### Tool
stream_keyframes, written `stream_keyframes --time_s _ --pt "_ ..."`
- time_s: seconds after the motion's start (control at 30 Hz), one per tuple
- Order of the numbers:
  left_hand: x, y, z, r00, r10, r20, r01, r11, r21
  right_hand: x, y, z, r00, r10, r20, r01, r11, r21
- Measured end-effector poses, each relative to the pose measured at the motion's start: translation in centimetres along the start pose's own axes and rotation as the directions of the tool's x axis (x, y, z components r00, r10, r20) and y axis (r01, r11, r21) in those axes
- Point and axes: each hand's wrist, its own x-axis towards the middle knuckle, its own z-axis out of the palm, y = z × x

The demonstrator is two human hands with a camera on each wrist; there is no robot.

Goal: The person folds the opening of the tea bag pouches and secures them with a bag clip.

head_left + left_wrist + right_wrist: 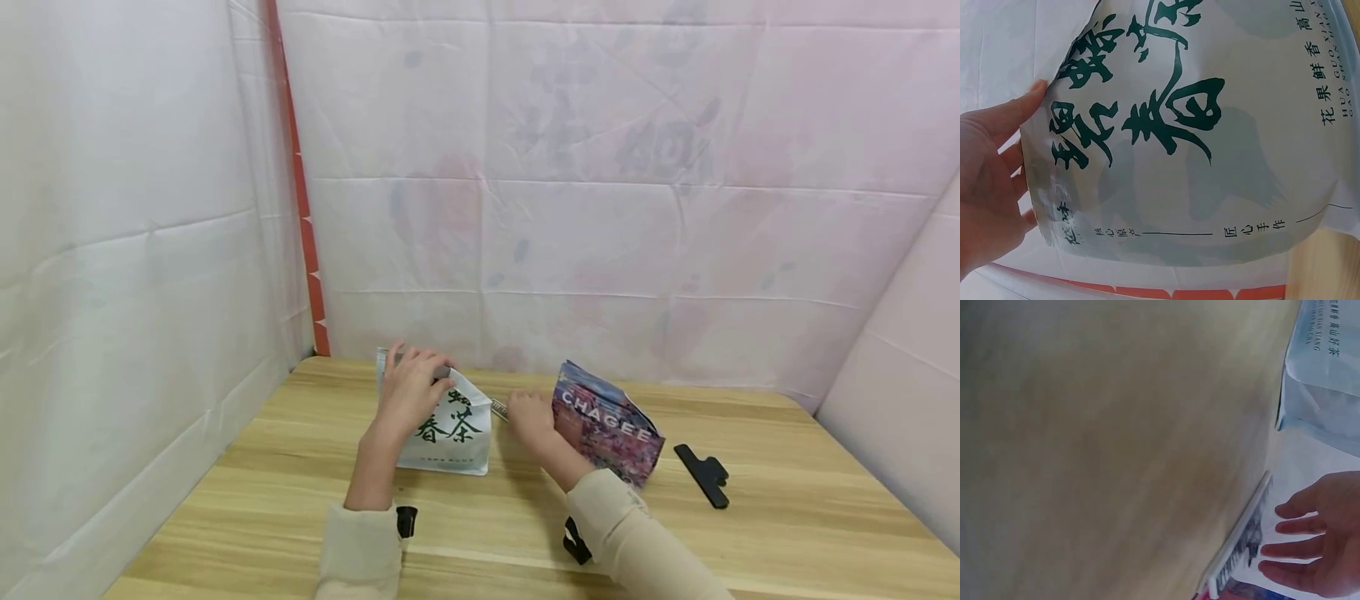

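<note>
At the table's back left stands a white tea bag (463, 433) with dark green Chinese characters. My left hand (411, 392) grips its folded top edge; in the left wrist view the thumb lies on the near face (1166, 156) of the bag and the fingers go behind. My right hand (531, 419) is low over the table between the two bags. In the right wrist view its fingers are extended beside a long pale bag clip (1235, 540), with a gap between them. That clip (499, 408) is partly hidden by the hand in the head view.
A purple and pink CHAGEE bag (611, 425) stands tilted just right of my right hand. Farther right a black bag clip (702, 475) lies on the wooden table (262, 500). White cloth (585, 208) hangs behind and at the sides.
</note>
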Motion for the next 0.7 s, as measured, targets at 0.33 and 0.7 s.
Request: stream_keyframes --time_s 0.33,0.7 --pt "-0.04 0.16 0.00 1.000 0.007 -0.007 -0.008 1.000 -0.013 -0.06 0.61 0.66 1.000 -0.028 -0.014 0.028 1.000 0.008" --pt "-0.12 0.02 -0.02 1.000 0.009 -0.013 -0.009 1.000 -0.016 -0.07 0.36 0.37 0.984 -0.076 -0.159 0.077 0.997 -0.002"
